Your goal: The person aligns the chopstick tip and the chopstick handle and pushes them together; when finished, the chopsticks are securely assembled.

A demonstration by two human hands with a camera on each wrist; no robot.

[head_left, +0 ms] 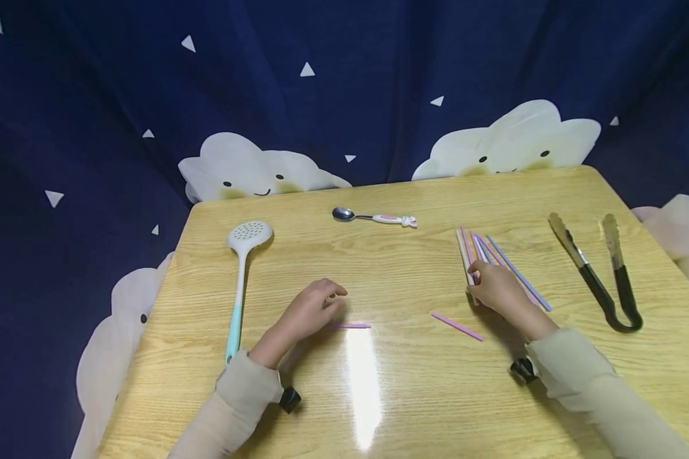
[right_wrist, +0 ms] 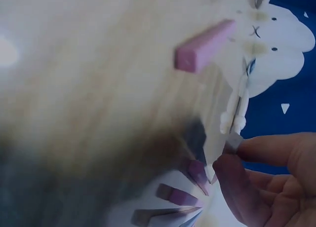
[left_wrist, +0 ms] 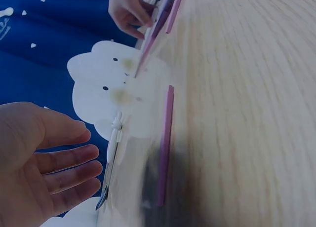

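Observation:
My right hand [head_left: 502, 293] is at a loose fan of pastel sticks on the right of the table. Its thumb and forefinger pinch a pale stick [right_wrist: 232, 142] at the fan's left side. Pink and bluish sticks [head_left: 519, 273] lie beside and partly under that hand. Over the table left of centre is my left hand [head_left: 310, 312], palm turned inward and fingers loosely bent, holding nothing. A short pink stick [head_left: 353, 326] lies just beyond its fingertips, one end hidden by the hand. Between the hands rests another pink stick [head_left: 457, 326], slanted and apart from the fan.
A white skimmer [head_left: 249, 234] with a turquoise handle lies along the left side. Toward the back is a small spoon [head_left: 386, 218] with a white and pink handle. Black-handled tongs [head_left: 600, 293] lie spread at the right. A dark blue curtain [head_left: 367, 83] hangs behind the table.

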